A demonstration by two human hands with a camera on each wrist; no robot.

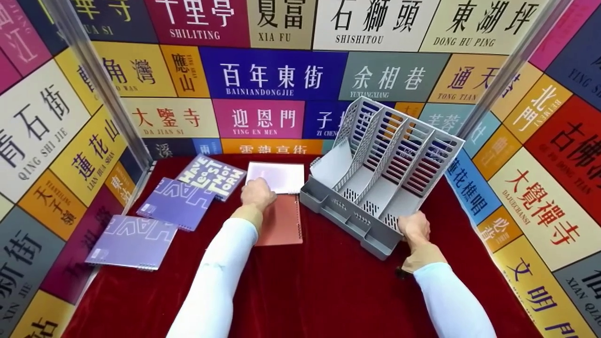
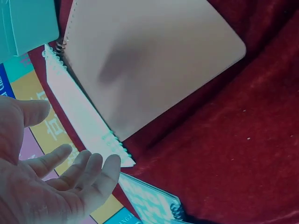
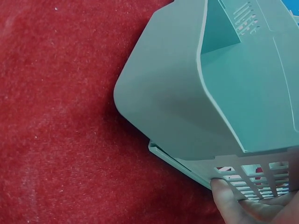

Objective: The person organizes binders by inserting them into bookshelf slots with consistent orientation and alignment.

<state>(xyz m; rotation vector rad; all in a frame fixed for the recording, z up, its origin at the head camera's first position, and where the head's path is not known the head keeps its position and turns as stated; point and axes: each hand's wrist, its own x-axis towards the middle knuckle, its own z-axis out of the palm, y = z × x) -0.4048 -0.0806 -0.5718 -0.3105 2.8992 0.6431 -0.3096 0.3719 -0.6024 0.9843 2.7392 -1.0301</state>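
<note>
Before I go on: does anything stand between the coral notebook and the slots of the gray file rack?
Nothing visible stands between the coral notebook and the gray file rack, only red cloth. At the rack itself, a low, dark gray front section runs before the slots, so lifting the notebook over it would probably be needed.

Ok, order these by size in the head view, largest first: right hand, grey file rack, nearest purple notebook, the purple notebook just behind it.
1. Grey file rack
2. Nearest purple notebook and purple notebook just behind it: too alike to rank; the latter is partly covered and farther away
3. Right hand
</note>
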